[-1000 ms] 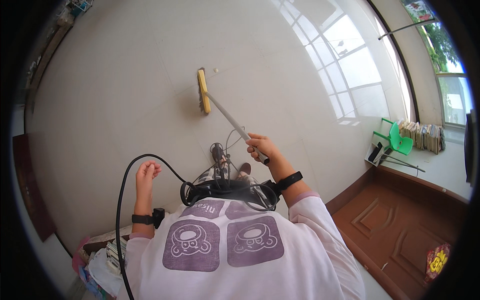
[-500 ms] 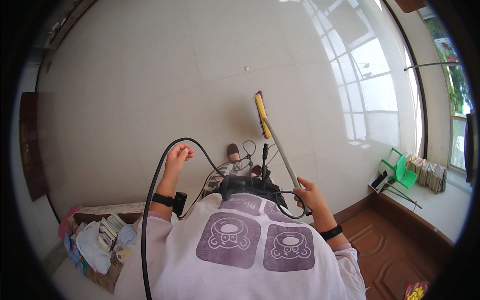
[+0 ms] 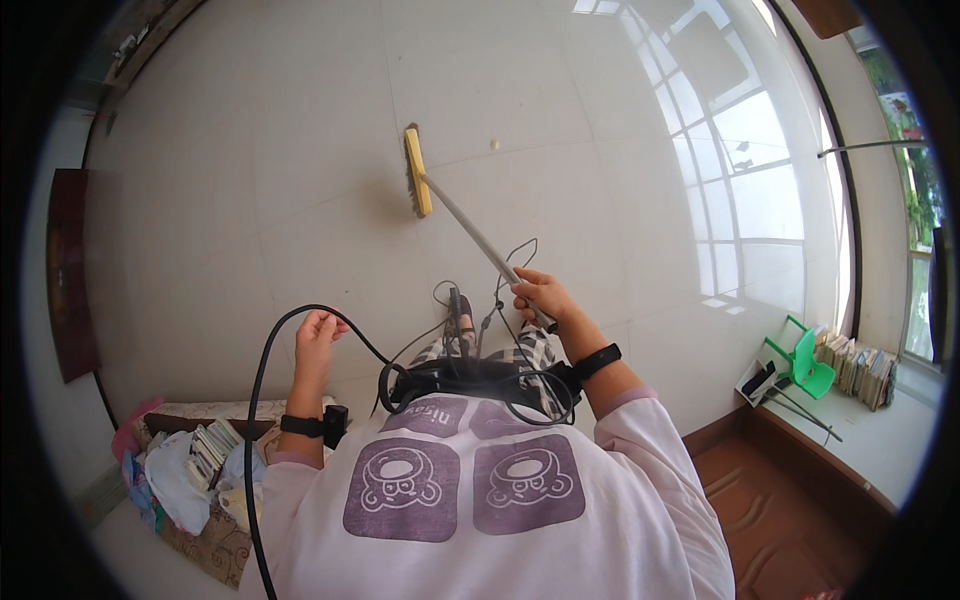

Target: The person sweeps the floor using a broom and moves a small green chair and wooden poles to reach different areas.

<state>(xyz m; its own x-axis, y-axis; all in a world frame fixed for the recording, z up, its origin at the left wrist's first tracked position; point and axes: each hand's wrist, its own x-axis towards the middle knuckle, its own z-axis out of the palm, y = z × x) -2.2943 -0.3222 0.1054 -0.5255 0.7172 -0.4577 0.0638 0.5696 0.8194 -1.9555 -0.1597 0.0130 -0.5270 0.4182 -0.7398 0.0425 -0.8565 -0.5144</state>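
My right hand [image 3: 543,292] is wrapped round the grey handle of a broom [image 3: 470,228], close to the handle's near end. The broom's long yellow head [image 3: 417,172] with dark bristles lies out on the floor, ahead and to the left of that hand. My left hand [image 3: 318,338] is raised at the left with its fingers curled in, and I see nothing held in it. A thick black cable [image 3: 262,375] arches past its fingers, looping from my waist down to the lower edge. Black bands circle both wrists.
A small pale bit [image 3: 494,144] lies on the tiled floor right of the broom head. Cloths and books [image 3: 213,452] are piled on a patterned seat at left. At right are a green child's chair [image 3: 806,362] and a row of books [image 3: 857,370]. Thin cables hang by my feet.
The broom head has swept left and farther out across the floor. My right hand has moved forward and left with the handle. My left hand has shifted left and slightly nearer.
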